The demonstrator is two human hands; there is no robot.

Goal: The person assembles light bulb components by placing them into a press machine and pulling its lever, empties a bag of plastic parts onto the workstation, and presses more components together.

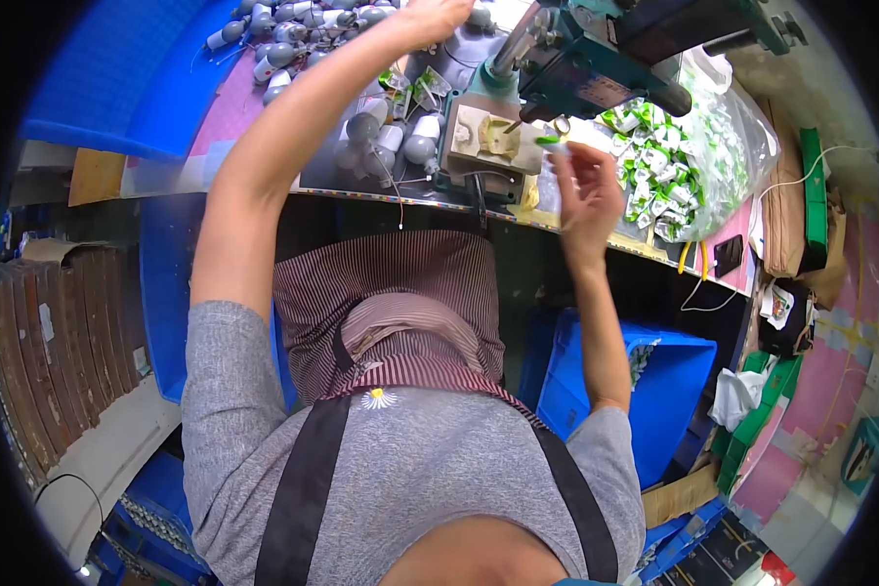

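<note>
My right hand point(589, 195) is closed on a small green-and-white piece point(551, 145), held just right of the machine's block. At the top edge, my left hand point(441, 18) reaches beside a grey bulb-shaped piece point(479, 16); its fingers are partly cut off, so its grip cannot be made out. A dark green bench machine point(596, 73) stands between the hands. Under its head sits a light block point(469, 137) with a yellowish recessed holder point(499, 140). Grey-and-white bulb-shaped pieces point(421, 146) with thin wires lie left of the block.
More bulb-shaped pieces point(281, 54) are heaped at the back left, beside a blue bin point(117, 88). Right of the machine, many green-and-white pieces point(662, 171) spill from a clear plastic bag point(747, 127). Yellow-handled pliers point(693, 256) and a phone point(729, 256) lie near the table's front right edge.
</note>
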